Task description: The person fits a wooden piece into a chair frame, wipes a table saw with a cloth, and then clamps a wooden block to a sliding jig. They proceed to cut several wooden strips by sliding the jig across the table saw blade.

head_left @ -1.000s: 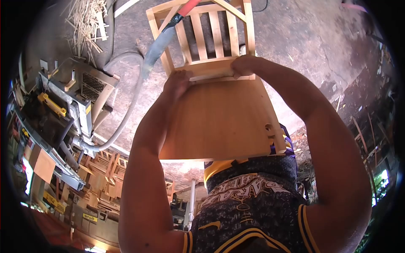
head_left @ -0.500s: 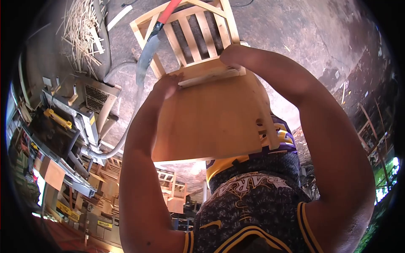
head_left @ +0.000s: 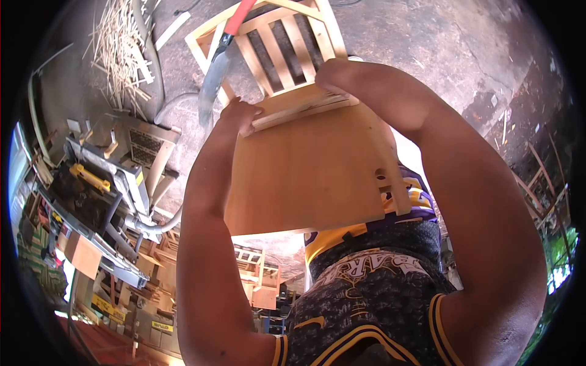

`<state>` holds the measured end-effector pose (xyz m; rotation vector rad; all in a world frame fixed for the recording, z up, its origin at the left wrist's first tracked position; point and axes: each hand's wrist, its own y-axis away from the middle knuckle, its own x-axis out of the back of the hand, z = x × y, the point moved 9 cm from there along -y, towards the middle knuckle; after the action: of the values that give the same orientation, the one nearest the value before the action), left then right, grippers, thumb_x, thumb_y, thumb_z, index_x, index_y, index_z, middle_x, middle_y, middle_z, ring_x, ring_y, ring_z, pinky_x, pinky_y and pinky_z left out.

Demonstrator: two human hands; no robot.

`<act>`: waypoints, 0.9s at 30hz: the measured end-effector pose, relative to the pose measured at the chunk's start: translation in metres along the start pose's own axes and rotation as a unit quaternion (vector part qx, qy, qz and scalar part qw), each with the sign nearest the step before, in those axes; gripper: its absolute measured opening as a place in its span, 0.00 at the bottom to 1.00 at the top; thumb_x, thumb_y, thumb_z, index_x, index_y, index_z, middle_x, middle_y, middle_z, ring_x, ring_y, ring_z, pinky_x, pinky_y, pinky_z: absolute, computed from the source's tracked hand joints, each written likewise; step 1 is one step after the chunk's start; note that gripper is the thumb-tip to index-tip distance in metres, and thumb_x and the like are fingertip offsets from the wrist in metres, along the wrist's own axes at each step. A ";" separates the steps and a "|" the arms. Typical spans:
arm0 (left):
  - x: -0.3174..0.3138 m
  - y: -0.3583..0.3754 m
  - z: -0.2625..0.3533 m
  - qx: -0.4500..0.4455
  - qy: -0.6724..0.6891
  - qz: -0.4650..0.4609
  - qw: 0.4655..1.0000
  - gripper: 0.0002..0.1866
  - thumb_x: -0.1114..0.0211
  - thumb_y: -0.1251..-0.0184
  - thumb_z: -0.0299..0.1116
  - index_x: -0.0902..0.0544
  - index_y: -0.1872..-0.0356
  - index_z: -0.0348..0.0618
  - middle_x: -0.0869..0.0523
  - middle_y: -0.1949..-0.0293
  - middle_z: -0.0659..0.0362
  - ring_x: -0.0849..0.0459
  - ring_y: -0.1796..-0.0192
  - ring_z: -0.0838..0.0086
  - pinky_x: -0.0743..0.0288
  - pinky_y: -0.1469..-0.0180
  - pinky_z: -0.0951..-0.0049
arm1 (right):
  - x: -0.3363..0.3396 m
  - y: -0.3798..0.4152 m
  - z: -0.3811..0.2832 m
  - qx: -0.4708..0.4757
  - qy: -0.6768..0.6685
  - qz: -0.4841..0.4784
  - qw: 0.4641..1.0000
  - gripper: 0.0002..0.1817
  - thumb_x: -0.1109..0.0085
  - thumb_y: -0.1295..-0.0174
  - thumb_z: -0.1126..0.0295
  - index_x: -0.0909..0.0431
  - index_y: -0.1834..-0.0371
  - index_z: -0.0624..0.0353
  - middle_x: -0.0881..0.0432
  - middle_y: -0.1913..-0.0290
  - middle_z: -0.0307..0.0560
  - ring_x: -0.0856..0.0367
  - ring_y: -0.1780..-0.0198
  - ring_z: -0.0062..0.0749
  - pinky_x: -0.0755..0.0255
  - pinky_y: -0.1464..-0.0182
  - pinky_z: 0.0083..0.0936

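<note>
A bare wooden chair [head_left: 305,165] is held up in front of me, its flat seat facing the camera and its slatted back [head_left: 278,46] pointing away towards the ground. My left hand [head_left: 239,114] grips the seat's far edge on the left side. My right hand [head_left: 332,73] grips the same edge on the right, where the back meets the seat. Both arms are stretched forward along the seat's sides. A chair leg with a round hole [head_left: 390,183] shows at the right.
A grey hose with a red handle [head_left: 213,73] runs behind the chair back. A saw machine on a stand [head_left: 116,177] is at the left. Thin wood offcuts [head_left: 119,46] lie scattered top left. More wooden chair frames [head_left: 253,274] stand beyond. The floor is bare concrete.
The chair has tilted and shifted slightly left and up in the view; both hands have kept their grip on the seat's far edge and moved with it.
</note>
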<state>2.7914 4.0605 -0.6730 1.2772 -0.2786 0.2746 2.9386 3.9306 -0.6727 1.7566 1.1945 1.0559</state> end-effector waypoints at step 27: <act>-0.003 -0.009 -0.015 0.041 0.049 -0.071 0.995 0.35 0.28 0.53 0.19 0.21 0.41 0.60 0.14 0.52 0.57 0.17 0.47 0.57 0.20 0.49 0.61 | -0.013 -0.025 0.011 -0.016 0.001 -0.098 0.995 0.25 0.20 0.68 0.75 0.13 0.59 0.62 0.13 0.56 0.54 0.15 0.53 0.49 0.22 0.54 0.39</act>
<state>2.7928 4.0721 -0.6859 1.3534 -0.0936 0.2283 2.9375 3.9239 -0.7025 1.5773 1.3139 0.9552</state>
